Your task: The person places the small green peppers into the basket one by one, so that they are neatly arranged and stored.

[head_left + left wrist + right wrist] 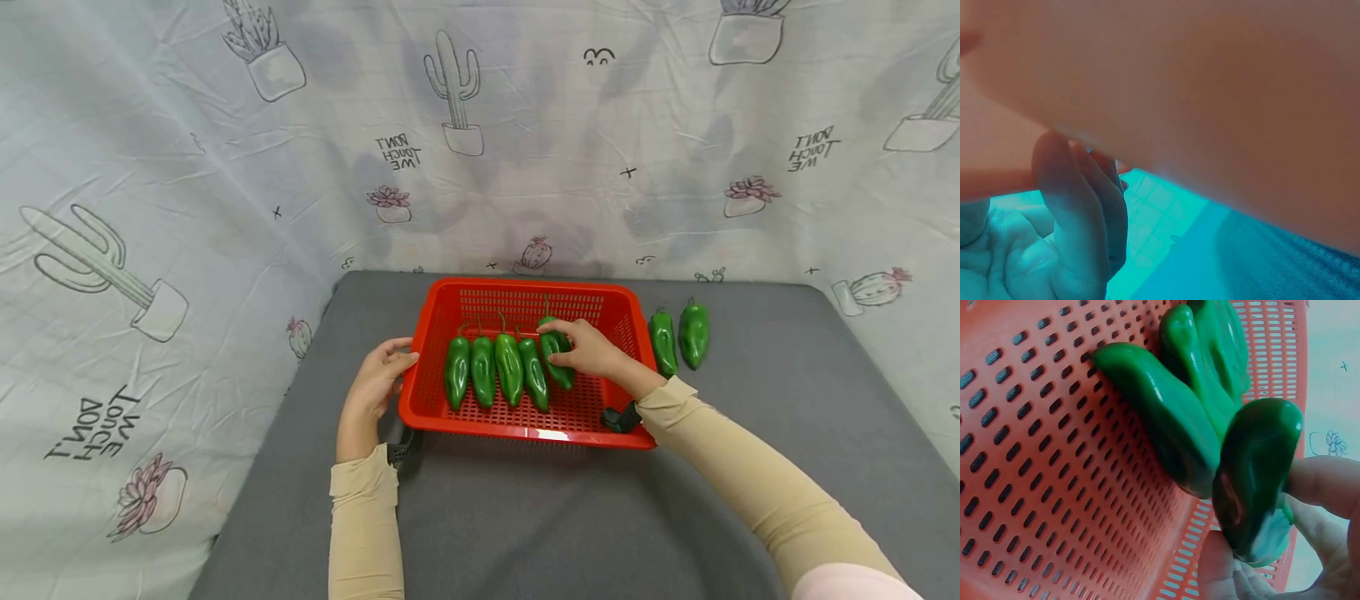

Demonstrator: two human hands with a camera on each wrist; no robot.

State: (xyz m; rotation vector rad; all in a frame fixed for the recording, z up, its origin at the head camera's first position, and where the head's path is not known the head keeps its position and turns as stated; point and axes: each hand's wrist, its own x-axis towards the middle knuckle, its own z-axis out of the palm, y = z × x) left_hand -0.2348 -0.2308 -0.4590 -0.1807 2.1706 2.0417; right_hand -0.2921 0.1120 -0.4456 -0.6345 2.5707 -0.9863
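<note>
A red plastic basket (525, 432) with slotted walls stands on the grey table. Inside it, several green peppers (508, 369) lie side by side, stems towards the back. My right hand (591, 350) reaches over the basket's right side and pinches another green pepper (1257, 481) between thumb and fingers, just right of that row. At the basket's left end, my left hand (378, 375) grips the rim. The left wrist view shows its curled fingers (1072, 206) against the basket, whose blurred wall fills the upper part.
Two more green peppers (693, 333) lie on the table (772, 400) just right of the basket. A white cloth (540, 150) printed with cacti hangs behind and along the sides of the table. Dark wrist cameras (621, 418) sit near both wrists.
</note>
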